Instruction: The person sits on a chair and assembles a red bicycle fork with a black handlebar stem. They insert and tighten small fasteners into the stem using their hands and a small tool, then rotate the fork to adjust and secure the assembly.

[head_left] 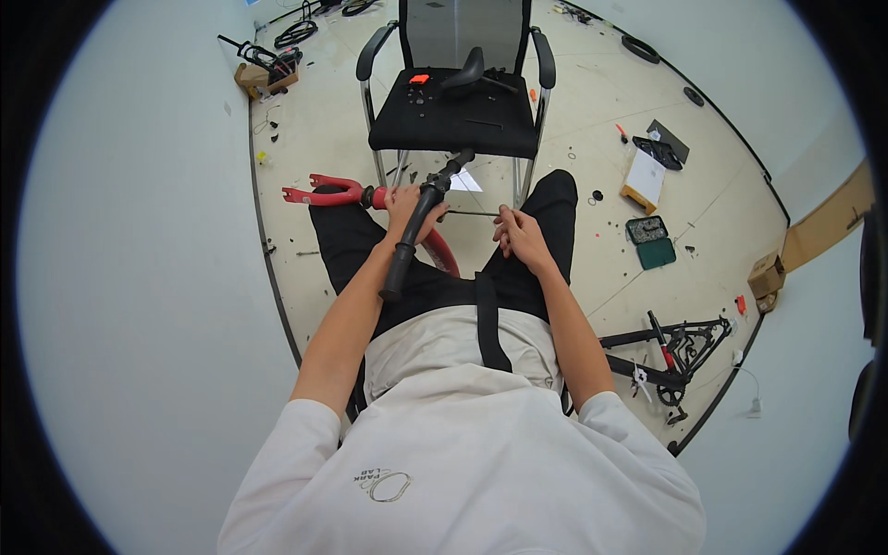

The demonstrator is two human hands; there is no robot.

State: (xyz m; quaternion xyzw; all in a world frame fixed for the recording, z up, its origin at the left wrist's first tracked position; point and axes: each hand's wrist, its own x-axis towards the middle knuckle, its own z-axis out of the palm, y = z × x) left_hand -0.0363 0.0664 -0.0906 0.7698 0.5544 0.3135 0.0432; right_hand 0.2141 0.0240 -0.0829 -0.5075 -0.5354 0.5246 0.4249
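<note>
Across my lap lies a red bicycle fork (348,192), its two prongs pointing left over my left thigh. A red curved tube (442,252) runs down between my legs, partly hidden. Above these a black handlebar (418,225) with dark grips slants from near my left forearm up toward the chair. My left hand (407,211) is closed around the joint beside the fork, under the handlebar, which hides some of its fingers. In my right hand (521,237), over the right thigh, is pinched a thin dark rod-like tool (472,214); its far end reaches the joint by my left hand.
A black chair (453,116) stands ahead, bearing a bicycle saddle (467,72), an orange item (419,80) and small parts. On the floor at right are an open green case (651,242), a white box (644,180) and a black bicycle frame (671,356). A white wall (139,277) borders the left.
</note>
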